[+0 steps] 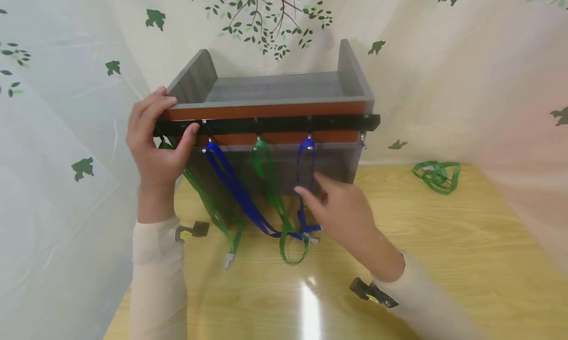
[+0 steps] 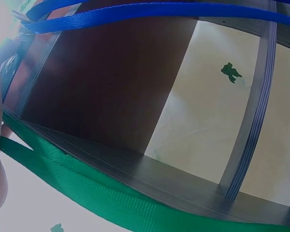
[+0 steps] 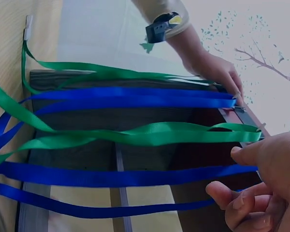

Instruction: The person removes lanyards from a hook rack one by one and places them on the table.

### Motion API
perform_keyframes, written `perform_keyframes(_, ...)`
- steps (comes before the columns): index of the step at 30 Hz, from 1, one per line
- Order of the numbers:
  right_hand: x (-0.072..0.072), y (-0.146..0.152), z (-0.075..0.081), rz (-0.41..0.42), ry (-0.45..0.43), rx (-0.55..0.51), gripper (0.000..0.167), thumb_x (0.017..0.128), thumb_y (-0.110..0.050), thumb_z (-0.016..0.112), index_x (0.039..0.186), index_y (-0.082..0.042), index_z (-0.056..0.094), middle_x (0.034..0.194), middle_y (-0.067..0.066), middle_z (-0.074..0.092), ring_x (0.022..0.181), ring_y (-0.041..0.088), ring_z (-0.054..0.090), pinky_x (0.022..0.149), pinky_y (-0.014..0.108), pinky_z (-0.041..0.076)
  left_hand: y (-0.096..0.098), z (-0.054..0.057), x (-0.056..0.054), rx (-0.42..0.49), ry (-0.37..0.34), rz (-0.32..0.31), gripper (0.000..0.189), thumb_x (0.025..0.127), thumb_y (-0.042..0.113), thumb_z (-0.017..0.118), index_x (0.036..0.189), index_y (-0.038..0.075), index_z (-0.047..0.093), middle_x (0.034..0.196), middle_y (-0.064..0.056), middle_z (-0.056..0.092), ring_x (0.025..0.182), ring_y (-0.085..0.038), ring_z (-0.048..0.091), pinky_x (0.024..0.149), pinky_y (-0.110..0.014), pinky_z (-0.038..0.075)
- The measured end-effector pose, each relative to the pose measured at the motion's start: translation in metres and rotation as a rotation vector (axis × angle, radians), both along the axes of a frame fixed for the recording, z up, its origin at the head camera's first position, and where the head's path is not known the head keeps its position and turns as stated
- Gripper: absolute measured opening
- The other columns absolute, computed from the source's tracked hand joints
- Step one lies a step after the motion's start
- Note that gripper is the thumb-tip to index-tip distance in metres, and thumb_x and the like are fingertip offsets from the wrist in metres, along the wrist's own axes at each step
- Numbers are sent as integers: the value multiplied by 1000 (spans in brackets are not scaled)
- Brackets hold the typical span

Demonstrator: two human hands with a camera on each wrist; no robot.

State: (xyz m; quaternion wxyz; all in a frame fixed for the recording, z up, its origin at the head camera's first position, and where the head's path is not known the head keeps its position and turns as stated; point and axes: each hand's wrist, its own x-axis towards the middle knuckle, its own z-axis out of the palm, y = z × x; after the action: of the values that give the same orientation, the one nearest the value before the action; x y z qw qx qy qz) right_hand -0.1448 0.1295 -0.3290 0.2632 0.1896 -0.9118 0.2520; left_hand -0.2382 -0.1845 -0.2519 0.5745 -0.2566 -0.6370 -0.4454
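Right hand (image 1: 348,211): thumb and index apart, one blue lanyard (image 3: 111,177) strand showing in the gap; contact unclear. Left hand (image 1: 155,152) grips the black rail (image 1: 284,125), thumb against its front.

Head: above, looking forward and down over the rack (image 1: 275,109)
Left wrist: very near, facing the rack's underside
Right wrist: near, facing across straps (image 3: 87,176)
Head, right wrist: share the left hand (image 1: 155,155)
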Motion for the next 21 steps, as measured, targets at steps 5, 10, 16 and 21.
perform_keyframes(5,-4,-9,-2,-3,5,-23,39,99,-42,72,85,-7,64,55,-3,47,46,9,39,44,23,33,1,-1,0,4,-4,-6,70,80,58,85,108,-5,76,114,-27,73,125,-37,68,117,-51,49)
perform_keyframes(10,-14,-11,-10,40,-29,-97,36,102,-35,70,80,-8,64,56,-2,54,46,8,45,45,23,38,0,-2,2,18,0,-10,70,79,58,86,106,-6,76,111,-24,74,124,-37,69,117,-51,49)
perform_keyframes(16,-25,-5,-19,135,32,-275,21,102,-15,71,85,-3,73,64,4,69,50,7,59,47,19,48,1,0,2,13,-5,-16,69,79,56,86,107,-6,76,113,-25,74,125,-37,68,118,-51,49)
perform_keyframes(21,-25,2,-15,208,187,-367,8,98,-4,72,95,3,77,75,14,77,50,14,67,48,18,53,2,-1,1,12,-4,-20,70,79,57,86,107,-6,76,112,-22,74,125,-37,68,118,-52,48)
